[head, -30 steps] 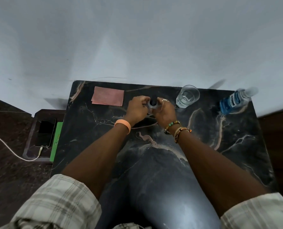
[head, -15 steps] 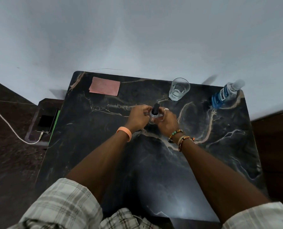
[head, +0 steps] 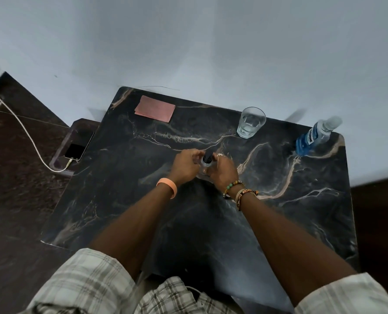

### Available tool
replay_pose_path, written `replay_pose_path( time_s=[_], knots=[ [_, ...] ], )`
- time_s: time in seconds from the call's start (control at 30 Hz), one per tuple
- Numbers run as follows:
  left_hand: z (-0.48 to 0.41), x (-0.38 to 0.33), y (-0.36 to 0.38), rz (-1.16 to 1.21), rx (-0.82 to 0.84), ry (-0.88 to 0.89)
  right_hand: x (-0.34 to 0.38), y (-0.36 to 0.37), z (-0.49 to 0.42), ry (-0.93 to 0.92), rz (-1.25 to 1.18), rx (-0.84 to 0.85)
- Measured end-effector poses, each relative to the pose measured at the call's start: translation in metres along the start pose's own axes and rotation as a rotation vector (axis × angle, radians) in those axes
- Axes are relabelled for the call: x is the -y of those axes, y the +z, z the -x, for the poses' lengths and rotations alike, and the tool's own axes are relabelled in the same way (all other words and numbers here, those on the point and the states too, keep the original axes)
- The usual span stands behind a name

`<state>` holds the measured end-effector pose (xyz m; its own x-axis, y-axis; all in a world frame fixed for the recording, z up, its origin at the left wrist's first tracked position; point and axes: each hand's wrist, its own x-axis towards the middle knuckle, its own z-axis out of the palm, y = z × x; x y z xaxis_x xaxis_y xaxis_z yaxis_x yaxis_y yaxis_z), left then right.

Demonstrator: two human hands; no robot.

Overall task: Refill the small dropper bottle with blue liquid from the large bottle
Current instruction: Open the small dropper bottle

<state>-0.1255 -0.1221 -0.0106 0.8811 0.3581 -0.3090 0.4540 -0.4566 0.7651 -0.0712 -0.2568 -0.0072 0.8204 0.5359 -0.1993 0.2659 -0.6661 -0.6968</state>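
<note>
A single view is given, taken from a wide-angle camera worn on the head. It is aimed forward and steeply down, from above the near edge of the bench [head: 279, 223]. Nearly the whole bench is taken in, its edges bowed by the lens. The dropper bottle [head: 206, 160], held between the left hand [head: 185, 165] and the right hand [head: 222, 171], is placed close to the frame's centre. The forearms are seen entering from the near edge. The wall [head: 188, 41] is shown beyond the far edge, the floor [head: 12, 189] at the left.
</note>
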Motion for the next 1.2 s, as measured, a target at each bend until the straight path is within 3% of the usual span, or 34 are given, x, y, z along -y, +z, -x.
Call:
replay_pose_path(
  time_s=[0.17,0.43,0.63,0.9,1.07,1.2],
  knots=[
    [0.002,0.004,0.004,0.044,-0.020,-0.002,-0.001,0.002,-0.001,0.029,0.022,0.021],
    [0.012,-0.004,0.008,0.234,-0.020,0.035,-0.008,0.001,0.003,-0.072,0.027,-0.011],
    [0.013,-0.016,0.009,0.037,-0.107,0.163,-0.020,0.010,-0.001,-0.002,0.080,-0.033],
    [0.023,-0.016,0.011,0.017,-0.222,0.236,-0.023,0.010,-0.001,-0.001,0.148,-0.024],
    [0.023,-0.016,0.006,0.049,-0.202,0.221,-0.020,0.012,0.001,0.009,0.009,0.000],
    [0.018,-0.021,0.001,-0.041,-0.146,0.195,-0.013,0.009,0.003,-0.121,-0.034,-0.002]
  ],
)
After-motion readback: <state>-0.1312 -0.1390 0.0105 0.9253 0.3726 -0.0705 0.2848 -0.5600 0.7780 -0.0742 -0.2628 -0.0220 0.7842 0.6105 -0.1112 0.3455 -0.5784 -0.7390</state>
